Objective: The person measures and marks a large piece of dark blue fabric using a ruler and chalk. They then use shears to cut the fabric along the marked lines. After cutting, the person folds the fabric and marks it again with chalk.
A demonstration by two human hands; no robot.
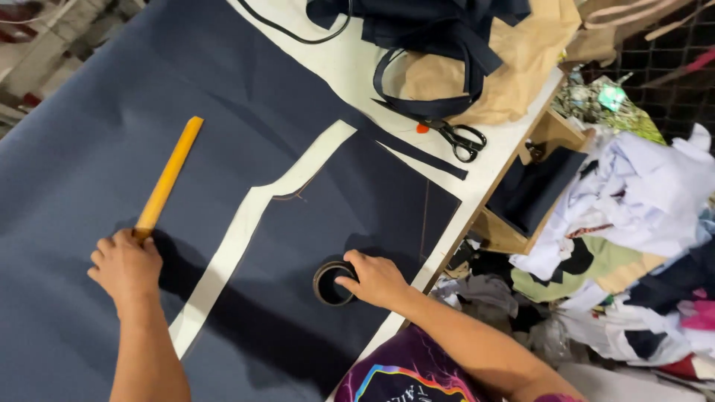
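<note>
The left hand was closed around the near end of a yellow ruler lying on the wide navy cloth. Pressing it flat would probably keep the edge true. The right hand rested its fingers in a tape ring on a cut navy piece. Scissors and loose straps crowded the far corner; a scrap pile lay beside the table.

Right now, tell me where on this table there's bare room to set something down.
Free: the navy cloth left of the yellow ruler, and the stretch between the ruler and the white strip. Crowded: the far end, with scissors and tan paper.
</note>
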